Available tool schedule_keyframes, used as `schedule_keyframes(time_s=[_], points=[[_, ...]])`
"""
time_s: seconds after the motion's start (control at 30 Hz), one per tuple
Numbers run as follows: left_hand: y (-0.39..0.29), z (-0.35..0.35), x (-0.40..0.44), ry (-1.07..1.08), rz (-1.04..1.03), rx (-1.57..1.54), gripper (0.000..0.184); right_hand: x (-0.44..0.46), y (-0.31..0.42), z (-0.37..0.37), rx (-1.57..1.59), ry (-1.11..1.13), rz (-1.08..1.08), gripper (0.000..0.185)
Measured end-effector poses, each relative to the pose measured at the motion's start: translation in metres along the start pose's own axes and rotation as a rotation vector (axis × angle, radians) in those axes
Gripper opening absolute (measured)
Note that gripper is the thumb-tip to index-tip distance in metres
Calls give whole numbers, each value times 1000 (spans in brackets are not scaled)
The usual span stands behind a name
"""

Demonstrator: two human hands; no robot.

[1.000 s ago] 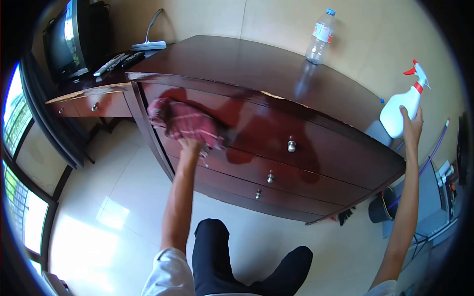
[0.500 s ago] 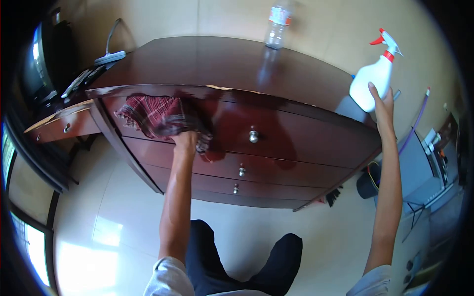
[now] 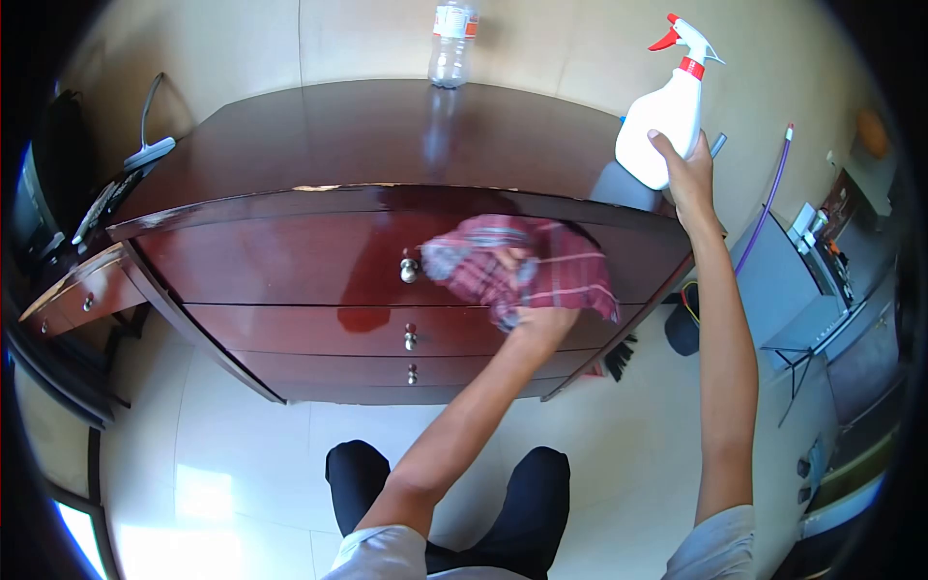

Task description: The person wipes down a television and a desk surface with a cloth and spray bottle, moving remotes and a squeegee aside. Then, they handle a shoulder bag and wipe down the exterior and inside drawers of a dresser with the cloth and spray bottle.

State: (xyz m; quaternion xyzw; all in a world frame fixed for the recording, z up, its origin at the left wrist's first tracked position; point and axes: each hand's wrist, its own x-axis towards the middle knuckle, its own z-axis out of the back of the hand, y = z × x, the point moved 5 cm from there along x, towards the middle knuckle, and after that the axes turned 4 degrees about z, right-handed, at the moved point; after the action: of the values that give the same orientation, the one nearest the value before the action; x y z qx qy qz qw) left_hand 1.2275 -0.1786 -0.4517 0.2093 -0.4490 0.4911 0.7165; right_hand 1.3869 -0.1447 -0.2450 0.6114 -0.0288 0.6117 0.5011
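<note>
My left hand [image 3: 543, 325] is closed on a red plaid cloth [image 3: 572, 271], which lies against the top drawer front of a dark reddish-brown dresser [image 3: 290, 251], right of that drawer's knob [image 3: 409, 270]. Folds of the cloth hide most of my fingers. In my right hand [image 3: 692, 182] is a white spray bottle [image 3: 661, 126] with a red trigger and collar. It leans to the right at the right end of the dresser top; whether its base touches the surface I cannot tell.
A clear plastic bottle [image 3: 451, 48] stands at the back of the dresser top. To the left are a power strip [image 3: 150, 153] and a lower table with a small knob. A purple pole [image 3: 768, 198] leans at the right, near a dark bucket [image 3: 682, 324].
My left hand has carried the cloth rightward across the drawer front, past the top knob. My right hand still holds the spray bottle. The whole view has shifted somewhat.
</note>
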Motion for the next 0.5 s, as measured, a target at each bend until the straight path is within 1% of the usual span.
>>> schedule_keyframes(time_s=[0.1, 0.23, 0.3, 0.33, 0.43, 0.47, 0.5], points=[[-44, -24, 6, 642, -66, -392, 58, 0, -3, 2, 22, 4, 8, 62], [-78, -9, 8, 207, -650, 94, 65, -1, -5, 3, 37, 9, -2, 61], [-87, 4, 9, -30, -918, 339, 69, 0, -8, 3, 117, 32, -17, 62], [-88, 5, 17, -151, -1015, 824, 69, 0, -10, 3, 158, 44, -24, 62], [-75, -23, 0, -285, -1115, 1323, 69, 1, -13, 4, 233, 58, -74, 64], [-70, -41, -18, -170, -1208, 1111, 66, 0, -13, 5, 234, 63, -76, 64], [-56, -67, -39, -227, -1198, 1082, 66, 0, -14, 5, 236, 71, -78, 65]])
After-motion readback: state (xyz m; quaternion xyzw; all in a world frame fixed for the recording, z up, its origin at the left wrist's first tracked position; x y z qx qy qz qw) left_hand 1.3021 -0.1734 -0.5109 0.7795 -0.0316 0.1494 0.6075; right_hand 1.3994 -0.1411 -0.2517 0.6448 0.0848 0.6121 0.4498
